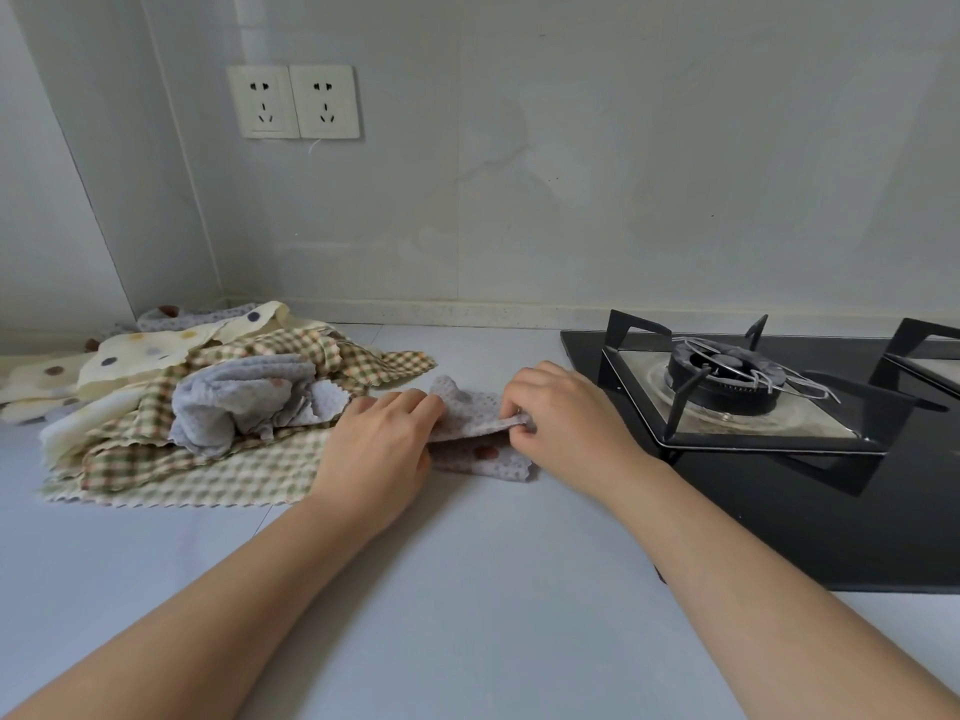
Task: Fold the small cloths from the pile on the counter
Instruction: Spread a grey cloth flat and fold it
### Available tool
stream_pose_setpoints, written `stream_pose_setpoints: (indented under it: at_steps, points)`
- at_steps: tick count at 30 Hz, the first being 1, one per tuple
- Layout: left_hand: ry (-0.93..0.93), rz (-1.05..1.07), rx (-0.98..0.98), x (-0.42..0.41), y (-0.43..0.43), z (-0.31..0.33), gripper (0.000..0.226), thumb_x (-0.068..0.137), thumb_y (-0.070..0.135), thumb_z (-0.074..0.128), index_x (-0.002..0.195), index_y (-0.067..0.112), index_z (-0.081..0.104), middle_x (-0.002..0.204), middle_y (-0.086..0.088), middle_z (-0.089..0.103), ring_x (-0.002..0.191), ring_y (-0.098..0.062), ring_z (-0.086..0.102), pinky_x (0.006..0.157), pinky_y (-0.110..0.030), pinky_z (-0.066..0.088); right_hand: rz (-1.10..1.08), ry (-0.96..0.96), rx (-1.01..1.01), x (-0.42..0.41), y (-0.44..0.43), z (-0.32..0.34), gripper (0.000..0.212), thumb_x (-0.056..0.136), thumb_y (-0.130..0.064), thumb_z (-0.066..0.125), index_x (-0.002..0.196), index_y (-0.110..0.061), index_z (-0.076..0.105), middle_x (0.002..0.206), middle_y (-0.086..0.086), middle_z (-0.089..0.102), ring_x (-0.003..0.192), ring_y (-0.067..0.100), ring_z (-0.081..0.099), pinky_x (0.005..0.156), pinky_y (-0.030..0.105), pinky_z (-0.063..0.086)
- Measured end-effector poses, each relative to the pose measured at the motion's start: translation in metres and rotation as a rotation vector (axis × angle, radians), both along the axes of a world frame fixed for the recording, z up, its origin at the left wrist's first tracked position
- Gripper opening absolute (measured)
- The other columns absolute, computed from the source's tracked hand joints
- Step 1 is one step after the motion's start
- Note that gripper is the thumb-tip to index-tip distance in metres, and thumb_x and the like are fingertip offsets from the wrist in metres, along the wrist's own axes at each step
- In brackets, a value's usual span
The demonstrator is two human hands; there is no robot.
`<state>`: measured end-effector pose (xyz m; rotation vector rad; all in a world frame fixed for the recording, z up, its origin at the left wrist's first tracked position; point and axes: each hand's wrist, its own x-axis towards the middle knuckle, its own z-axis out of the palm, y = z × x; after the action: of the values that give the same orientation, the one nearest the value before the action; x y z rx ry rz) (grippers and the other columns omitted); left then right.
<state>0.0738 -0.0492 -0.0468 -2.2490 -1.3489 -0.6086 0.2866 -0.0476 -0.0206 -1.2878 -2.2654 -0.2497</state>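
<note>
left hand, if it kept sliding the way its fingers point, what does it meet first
The left hand points up and right across the grey dotted cloth it already presses. Past that, bare counter looks free up to the back wall, though depth is hard to judge.

grey dotted cloth [478, 449], checked cloths [208, 459], black hob [779, 511]

Both hands hold a grey dotted cloth [480, 433] on the counter [467, 589]: left hand [376, 444] presses, right hand [556, 413] pinches its edge beside the pile [208, 397].

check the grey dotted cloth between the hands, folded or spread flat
Partly folded: the grey dotted cloth lies doubled on the counter, its upper layer pinched by the right hand and the left hand.
</note>
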Motion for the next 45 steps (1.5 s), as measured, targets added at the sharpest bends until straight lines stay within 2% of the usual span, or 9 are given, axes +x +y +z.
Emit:
stream_pose_setpoints:
  at_steps: [5,11,17,24,27,31,34,38,45]
  points:
    - [-0.113,-0.064,-0.148,-0.005,0.003,-0.007,0.028,0.081,0.013,0.051,0.102,0.024,0.066,0.095,0.005,0.07,0.077,-0.027,0.066,0.057,-0.033,0.048,0.131,-0.045,-0.103,-0.003,-0.003,-0.001,0.022,0.076,-0.002,0.055,0.087,-0.019,0.065,0.089,-0.008,0.06,0.089,0.014,0.049,0.077,0.03,0.039]
    - [-0.1,-0.181,-0.321,-0.02,0.007,0.004,0.032,0.084,0.036,0.05,0.11,0.027,0.066,0.1,0.007,0.072,0.09,-0.018,0.066,0.073,-0.031,0.052,0.159,-0.059,-0.484,0.004,-0.006,-0.001,0.037,0.076,-0.009,0.057,0.109,-0.022,0.066,0.109,-0.012,0.058,0.098,0.004,0.051,0.086,0.017,0.041]
    - [-0.168,-0.161,-0.24,-0.021,0.006,0.007,0.015,0.088,0.018,0.046,0.097,0.015,0.058,0.085,-0.002,0.064,0.075,-0.023,0.059,0.06,-0.031,0.038,0.108,-0.023,-0.393,0.002,-0.007,-0.002,0.036,0.078,-0.016,0.058,0.112,-0.027,0.063,0.1,-0.015,0.061,0.086,0.006,0.053,0.08,0.025,0.047]
    - [-0.837,-0.317,-0.404,-0.017,-0.003,0.03,0.019,0.095,0.026,0.054,0.112,0.033,0.048,0.099,0.01,0.06,0.084,-0.005,0.057,0.076,-0.024,0.044,0.164,0.771,-0.444,-0.009,-0.01,-0.003,0.012,0.084,-0.008,0.059,0.078,-0.017,0.063,0.067,0.0,0.058,0.063,0.01,0.048,0.063,0.029,0.038]
    - [-0.541,-0.427,-0.315,-0.017,-0.011,0.048,0.032,0.086,0.044,0.059,0.115,0.038,0.048,0.114,0.018,0.055,0.105,0.001,0.053,0.086,-0.01,0.039,0.225,0.969,-0.495,-0.011,-0.015,0.008,0.017,0.088,0.006,0.054,0.081,-0.006,0.064,0.067,0.002,0.059,0.065,0.009,0.053,0.067,0.023,0.041]
    - [-0.439,-0.333,-0.268,-0.018,-0.011,0.06,0.025,0.086,0.037,0.068,0.107,0.027,0.059,0.1,0.015,0.06,0.092,-0.005,0.058,0.079,-0.023,0.047,0.322,1.03,-0.515,-0.008,-0.02,0.013,0.025,0.091,0.008,0.053,0.096,-0.013,0.065,0.071,-0.004,0.063,0.066,0.004,0.054,0.066,0.015,0.044]
    - [-0.473,-0.291,-0.278,-0.018,-0.015,0.068,0.011,0.086,0.024,0.07,0.094,0.024,0.062,0.084,0.017,0.063,0.077,-0.005,0.058,0.063,-0.015,0.042,0.38,0.952,-0.491,-0.006,-0.023,0.017,0.027,0.093,-0.006,0.055,0.111,-0.023,0.064,0.074,-0.008,0.059,0.066,0.0,0.053,0.065,0.012,0.042]
    - [-0.439,-0.283,-0.268,-0.019,-0.019,0.076,0.007,0.084,0.023,0.071,0.087,0.023,0.064,0.074,0.019,0.061,0.073,0.002,0.056,0.061,-0.01,0.039,0.415,0.689,-0.386,-0.005,-0.025,0.019,0.026,0.085,-0.039,0.057,0.108,-0.029,0.065,0.106,-0.016,0.065,0.105,0.005,0.059,0.091,0.019,0.045]
    - [-0.319,-0.393,-0.305,-0.018,-0.025,0.087,0.009,0.081,0.023,0.074,0.088,0.025,0.069,0.08,0.018,0.065,0.077,-0.007,0.059,0.066,-0.018,0.044,0.353,0.577,-0.294,-0.007,-0.025,0.019,0.011,0.085,-0.028,0.069,0.087,-0.017,0.068,0.087,-0.007,0.066,0.087,0.011,0.061,0.076,0.028,0.049]
